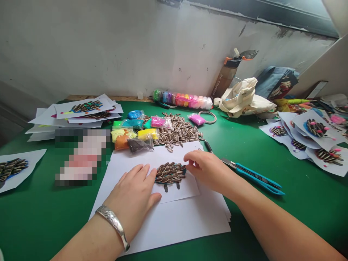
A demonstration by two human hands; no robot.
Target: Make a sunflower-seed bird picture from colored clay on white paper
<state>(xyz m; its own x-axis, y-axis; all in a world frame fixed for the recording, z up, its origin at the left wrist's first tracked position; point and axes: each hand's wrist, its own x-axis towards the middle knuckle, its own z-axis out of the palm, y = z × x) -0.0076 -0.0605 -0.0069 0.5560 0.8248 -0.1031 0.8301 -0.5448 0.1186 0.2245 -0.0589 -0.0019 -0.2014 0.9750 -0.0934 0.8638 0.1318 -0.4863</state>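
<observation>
A small white card [176,195] rests on a stack of white paper [190,221]. On the card, striped sunflower seeds [170,173] overlap on a blue base, with two dark leg shapes [166,187] below. My left hand [134,192] lies flat on the card's left side, fingers stretched out and fingertips beside the seeds. At the right end of the seed figure is my right hand [206,170], its thumb and index finger pinched close to the blue edge. Whatever sits between those fingertips is hidden.
Behind the paper lie a heap of sunflower seeds [176,132] and bagged coloured clay [127,139]. A blue utility knife [255,177] and a pen [208,145] are to the right. Finished seed pictures are piled left [76,108] and right [312,132]. A bottle [224,78] stands behind.
</observation>
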